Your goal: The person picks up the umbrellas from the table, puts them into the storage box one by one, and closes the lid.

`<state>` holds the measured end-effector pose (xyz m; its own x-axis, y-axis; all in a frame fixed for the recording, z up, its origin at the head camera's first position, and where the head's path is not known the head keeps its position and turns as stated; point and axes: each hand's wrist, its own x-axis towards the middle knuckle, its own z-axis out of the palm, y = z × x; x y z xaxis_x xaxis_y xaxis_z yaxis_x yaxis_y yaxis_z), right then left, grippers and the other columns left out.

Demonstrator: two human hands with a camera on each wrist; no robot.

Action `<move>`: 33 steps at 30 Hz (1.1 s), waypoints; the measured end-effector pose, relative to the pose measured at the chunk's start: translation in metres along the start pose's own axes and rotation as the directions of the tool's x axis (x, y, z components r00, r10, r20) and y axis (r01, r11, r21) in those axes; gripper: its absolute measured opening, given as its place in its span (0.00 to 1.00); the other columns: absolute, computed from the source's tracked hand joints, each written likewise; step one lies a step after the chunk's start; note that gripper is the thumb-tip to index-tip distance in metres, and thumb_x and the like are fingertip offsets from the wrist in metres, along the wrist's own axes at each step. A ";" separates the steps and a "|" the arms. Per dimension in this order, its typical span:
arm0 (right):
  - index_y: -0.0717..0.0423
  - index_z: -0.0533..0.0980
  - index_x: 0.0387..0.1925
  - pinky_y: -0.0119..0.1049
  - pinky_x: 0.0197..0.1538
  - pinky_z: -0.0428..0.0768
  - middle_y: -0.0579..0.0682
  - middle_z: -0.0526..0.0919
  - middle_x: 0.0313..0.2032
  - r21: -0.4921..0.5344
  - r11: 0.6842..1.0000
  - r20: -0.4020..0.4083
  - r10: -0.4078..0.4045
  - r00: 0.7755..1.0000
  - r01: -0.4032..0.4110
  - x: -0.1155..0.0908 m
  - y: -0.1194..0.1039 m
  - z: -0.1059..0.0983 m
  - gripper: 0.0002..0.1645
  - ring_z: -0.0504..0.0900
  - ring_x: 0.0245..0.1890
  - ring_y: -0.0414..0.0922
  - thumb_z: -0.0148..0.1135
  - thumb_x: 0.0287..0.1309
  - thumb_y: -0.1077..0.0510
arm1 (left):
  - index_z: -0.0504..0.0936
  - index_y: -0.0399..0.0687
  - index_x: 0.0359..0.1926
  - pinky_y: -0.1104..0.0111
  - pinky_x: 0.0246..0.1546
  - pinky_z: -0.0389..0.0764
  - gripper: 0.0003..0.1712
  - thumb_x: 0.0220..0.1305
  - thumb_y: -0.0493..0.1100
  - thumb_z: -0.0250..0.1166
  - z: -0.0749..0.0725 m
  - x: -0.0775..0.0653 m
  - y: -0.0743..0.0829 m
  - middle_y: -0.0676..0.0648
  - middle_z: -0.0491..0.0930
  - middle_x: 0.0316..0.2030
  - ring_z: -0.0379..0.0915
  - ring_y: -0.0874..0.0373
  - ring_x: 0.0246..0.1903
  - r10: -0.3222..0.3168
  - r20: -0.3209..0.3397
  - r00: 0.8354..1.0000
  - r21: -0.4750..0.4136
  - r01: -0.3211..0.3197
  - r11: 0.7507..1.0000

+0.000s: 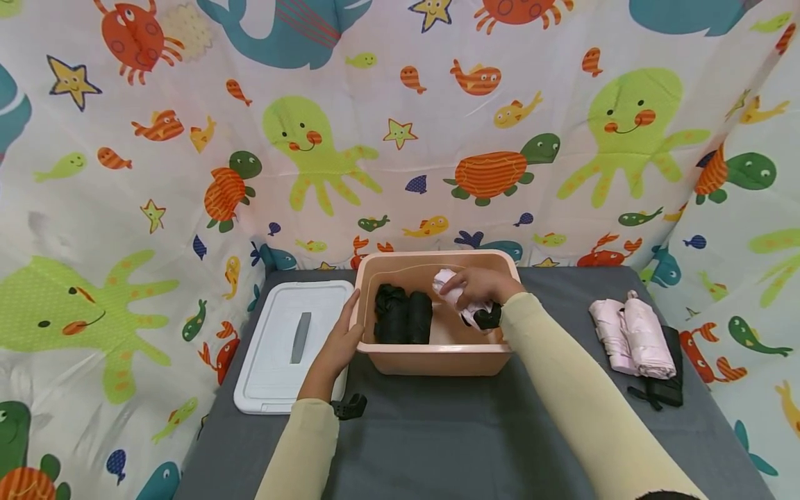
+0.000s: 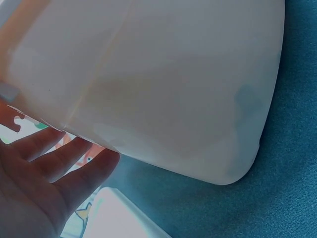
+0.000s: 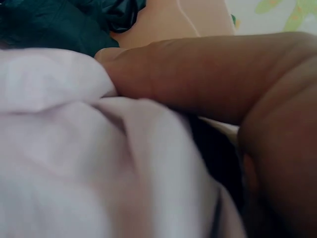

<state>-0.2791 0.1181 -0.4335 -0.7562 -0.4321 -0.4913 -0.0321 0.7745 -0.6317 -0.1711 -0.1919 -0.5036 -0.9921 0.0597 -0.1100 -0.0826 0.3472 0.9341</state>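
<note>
My left hand (image 1: pixel 337 344) rests against the left side of a peach plastic bin (image 1: pixel 437 361). In the left wrist view its straight fingers (image 2: pixel 81 176) touch the bin's wall (image 2: pixel 173 99). My right hand (image 1: pixel 484 283) reaches into the bin's right half and grips a pale pink fabric bundle (image 1: pixel 445 281) with a black part at its lower end. Close up, the right thumb (image 3: pixel 163 69) presses on the pink folds; the other fingers are mostly hidden. Two dark rolled fabric bundles (image 1: pixel 392 319) lie side by side in the bin's left half.
A white lid (image 1: pixel 269 347) with a grey handle (image 1: pixel 301 338) lies left of the bin. At the right edge of the grey-covered table (image 1: pixel 431 437), pink rolled bundles (image 1: pixel 646 333) rest partly on a black fabric piece (image 1: pixel 669 385). A patterned curtain (image 1: pixel 400 90) hangs behind.
</note>
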 end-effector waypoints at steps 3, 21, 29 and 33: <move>0.40 0.79 0.56 0.33 0.39 0.78 0.58 0.68 0.64 -0.041 0.999 0.003 0.003 1.000 -0.003 0.005 0.000 0.002 0.30 0.70 0.50 0.53 0.66 0.50 0.61 | 0.46 0.83 0.73 0.37 0.65 0.58 0.41 0.65 0.42 0.45 0.000 0.000 0.000 0.51 0.47 0.76 0.50 0.43 0.73 0.006 0.001 1.000 -0.002 -0.006 1.000; 0.45 0.76 0.61 0.30 0.31 0.73 0.57 0.70 0.64 0.018 0.999 0.068 0.040 0.997 -0.041 0.019 -0.002 0.025 0.34 0.72 0.41 0.48 0.65 0.50 0.64 | 0.46 0.85 0.72 0.37 0.65 0.58 0.41 0.65 0.42 0.45 0.000 0.000 -0.004 0.52 0.48 0.76 0.51 0.43 0.73 0.002 -0.003 1.000 0.005 -0.002 1.000; 0.45 0.73 0.64 0.36 0.46 0.73 0.55 0.67 0.68 0.037 0.997 0.074 0.069 0.995 -0.072 0.025 -0.004 0.034 0.35 0.67 0.52 0.50 0.66 0.51 0.62 | 0.46 0.84 0.73 0.35 0.65 0.55 0.42 0.64 0.41 0.45 -0.001 -0.001 -0.003 0.52 0.47 0.76 0.49 0.43 0.73 0.018 0.000 1.000 -0.003 -0.018 1.000; 0.43 0.71 0.66 0.39 0.46 0.75 0.53 0.68 0.66 0.036 0.992 0.089 0.116 0.989 -0.119 0.028 -0.006 0.037 0.38 0.69 0.49 0.50 0.68 0.52 0.60 | 0.46 0.85 0.72 0.35 0.65 0.55 0.41 0.64 0.41 0.45 -0.002 0.000 -0.003 0.54 0.47 0.76 0.49 0.43 0.73 0.021 0.002 1.000 -0.003 -0.021 1.000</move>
<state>-0.2759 0.0842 -0.4654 -0.6936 -0.3789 -0.6127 0.0822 0.8033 -0.5899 -0.1709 -0.1945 -0.5055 -0.9934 0.0691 -0.0911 -0.0621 0.3428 0.9373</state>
